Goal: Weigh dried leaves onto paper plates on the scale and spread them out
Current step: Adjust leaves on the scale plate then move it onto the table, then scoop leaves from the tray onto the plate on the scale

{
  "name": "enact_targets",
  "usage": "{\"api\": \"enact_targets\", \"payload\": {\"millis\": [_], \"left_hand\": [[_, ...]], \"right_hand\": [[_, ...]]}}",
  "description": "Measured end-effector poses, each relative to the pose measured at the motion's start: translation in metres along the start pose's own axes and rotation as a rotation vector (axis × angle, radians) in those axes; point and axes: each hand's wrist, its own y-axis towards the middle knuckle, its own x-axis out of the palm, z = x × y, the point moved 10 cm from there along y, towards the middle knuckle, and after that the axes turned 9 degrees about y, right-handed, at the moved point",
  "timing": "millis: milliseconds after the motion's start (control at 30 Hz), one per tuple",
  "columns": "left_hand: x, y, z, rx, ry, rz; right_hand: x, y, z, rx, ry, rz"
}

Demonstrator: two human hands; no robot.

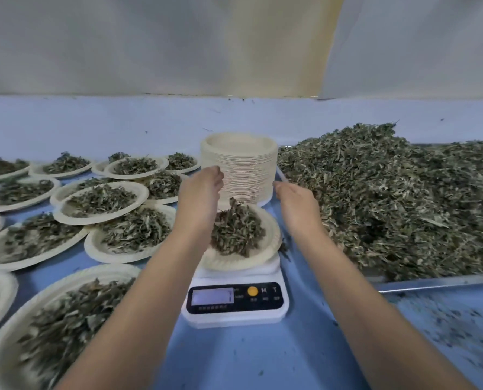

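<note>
A white scale (236,304) stands in the middle of the blue table, its display blurred. On it rests a paper plate (253,261) bearing a heap of dried leaves (234,235). Behind it rises a tall stack of empty paper plates (239,167). My left hand (199,192) hovers over the left part of the loaded plate, with its bent fingertips at the stack's left side. My right hand (296,201) reaches toward the lower right side of the stack with relaxed fingers. Neither hand visibly holds anything.
A big pile of loose dried leaves (389,206) fills a metal tray (432,282) on the right. Several filled paper plates (102,201) overlap across the left side. Leaf crumbs (446,327) lie scattered on the blue table cover (263,358) at front right.
</note>
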Motion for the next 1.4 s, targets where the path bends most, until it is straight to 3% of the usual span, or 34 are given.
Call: {"api": "enact_targets", "payload": {"millis": [267,533,933,1400], "left_hand": [[-0.074,0.004,-0.035,-0.041,0.07,0.283],[-0.066,0.01,-0.061,-0.202,0.062,0.199],[-0.08,0.007,-0.052,-0.163,0.239,0.2],[-0.216,-0.008,-0.013,-0.127,0.42,0.409]], "right_hand": [[0.009,-0.007,0.018,0.073,0.044,-0.045],[0.02,-0.008,0.019,0.044,0.016,-0.11],[0.029,-0.014,0.0,0.018,0.036,-0.148],[0.147,-0.051,-0.041,0.053,0.201,-0.309]]}}
